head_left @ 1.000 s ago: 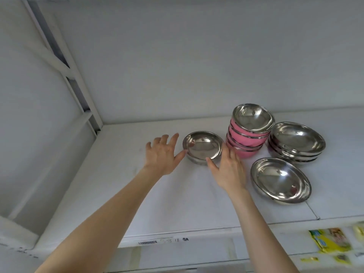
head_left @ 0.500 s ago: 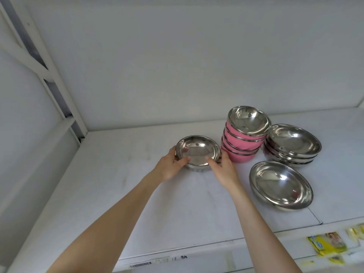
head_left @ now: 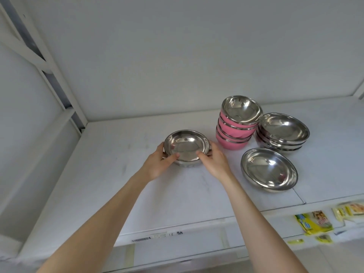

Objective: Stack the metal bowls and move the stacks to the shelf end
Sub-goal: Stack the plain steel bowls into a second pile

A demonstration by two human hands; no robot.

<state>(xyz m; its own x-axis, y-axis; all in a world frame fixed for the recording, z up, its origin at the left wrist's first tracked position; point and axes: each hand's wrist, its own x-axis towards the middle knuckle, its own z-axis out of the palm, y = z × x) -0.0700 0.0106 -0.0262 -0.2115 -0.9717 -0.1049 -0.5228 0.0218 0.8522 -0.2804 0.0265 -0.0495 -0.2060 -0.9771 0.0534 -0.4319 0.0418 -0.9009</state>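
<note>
A small stack of shallow metal bowls sits on the white shelf, left of the other bowls. My left hand grips its left rim, thumb over the edge. On the opposite rim, my right hand holds it the same way. To the right stands a tilted stack of pink bowls with steel insides. Further right is a stack of wide steel bowls. A single wide steel bowl lies in front of them.
The shelf's left end meets a white upright post and side wall. A back panel closes the rear. Yellow packets lie on a lower level at the right. A label strip runs along the shelf's front edge.
Both hands reached forward and closed on the rims of the small metal bowl stack. One second ago they were spread open just short of it.
</note>
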